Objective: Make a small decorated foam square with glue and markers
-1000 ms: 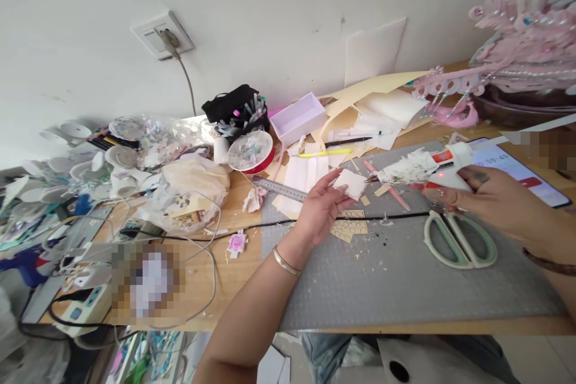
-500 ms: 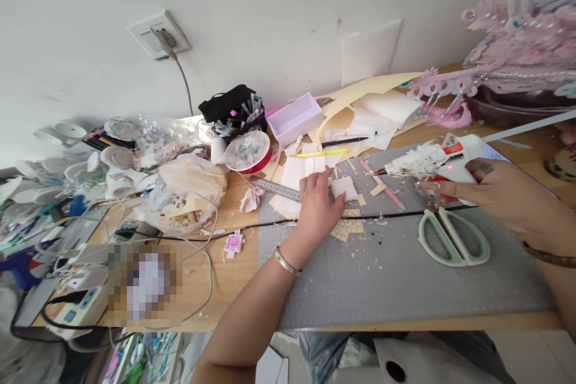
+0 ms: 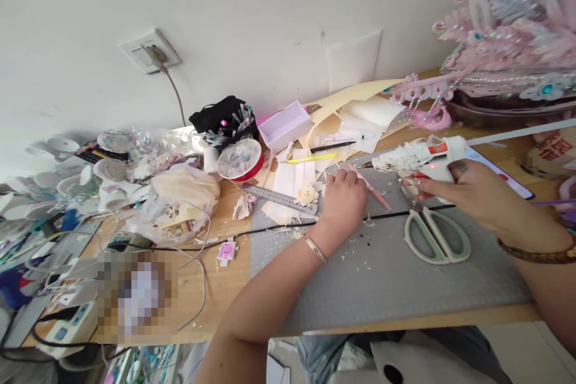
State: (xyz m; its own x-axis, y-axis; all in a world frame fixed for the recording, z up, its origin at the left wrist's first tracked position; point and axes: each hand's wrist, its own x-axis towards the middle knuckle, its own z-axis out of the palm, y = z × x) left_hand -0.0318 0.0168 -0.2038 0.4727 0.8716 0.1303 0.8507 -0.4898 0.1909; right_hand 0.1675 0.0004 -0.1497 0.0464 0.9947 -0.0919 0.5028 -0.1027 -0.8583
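My right hand (image 3: 477, 192) grips a white hot glue gun (image 3: 443, 162); its whitish, glue-crusted nozzle end points left above the mat, and a long white glue stick (image 3: 517, 132) sticks out of the back. Just below lie scissors (image 3: 437, 237) with pale green-white handles, their blades partly behind my fingers. My left hand (image 3: 345, 199) is low over the grey cutting mat (image 3: 382, 282), knuckles up and fingers curled down; whatever is beneath or between them is hidden. Beside it sit a cream flower-shaped piece (image 3: 306, 194) and a steel ruler (image 3: 279, 197). A pink pencil-like stick (image 3: 375, 195) lies right of it.
A black cord (image 3: 288, 226) crosses the mat. Behind are a yellow pen (image 3: 312, 158), a lilac box (image 3: 285, 126) and a ribbon spool (image 3: 240, 159). A phone (image 3: 508, 180) lies near my right hand. Pink ornaments (image 3: 508, 54) are heaped at the right, a plastic bag (image 3: 175, 198) left.
My left hand has moved right, covering the white piece and patterned cream sheet and uncovering the cream flower-shaped piece. My right hand still holds the glue gun. The view has shifted slightly.
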